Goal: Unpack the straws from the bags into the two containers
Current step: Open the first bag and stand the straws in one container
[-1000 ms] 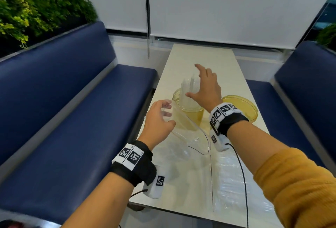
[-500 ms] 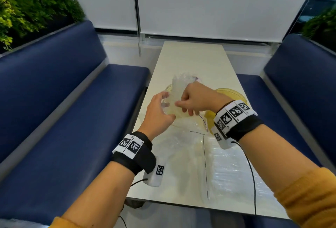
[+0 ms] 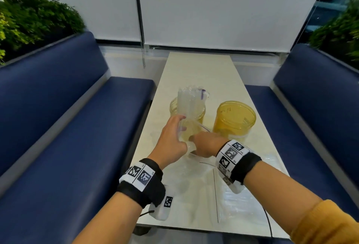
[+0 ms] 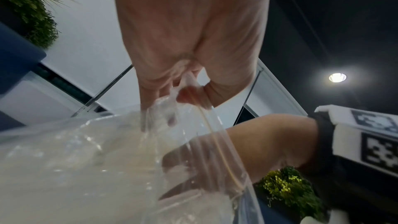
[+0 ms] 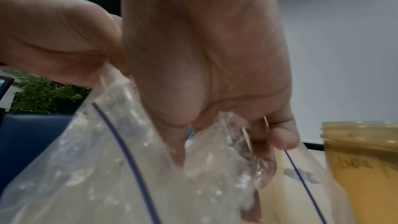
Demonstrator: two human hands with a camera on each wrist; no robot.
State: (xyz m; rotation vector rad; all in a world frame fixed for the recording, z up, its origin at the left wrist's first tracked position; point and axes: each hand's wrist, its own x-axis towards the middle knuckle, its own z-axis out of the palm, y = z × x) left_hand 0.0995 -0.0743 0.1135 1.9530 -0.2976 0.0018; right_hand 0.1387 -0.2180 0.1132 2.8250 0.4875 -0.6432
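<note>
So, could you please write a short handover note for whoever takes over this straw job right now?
Left hand: grips the clear zip bag near its open end.
Right hand: pinches the same bag's plastic at the mouth.
Straws: a bundle stands in the left container, with the bag still over it.
Right container: beside it on the table; no straws visible inside.
More clear bags lie flat on the near end of the table; I cannot tell what they hold.
Done: the first bundle is seated in the left container.
Left: work the bag off, then unpack the rest.
</note>
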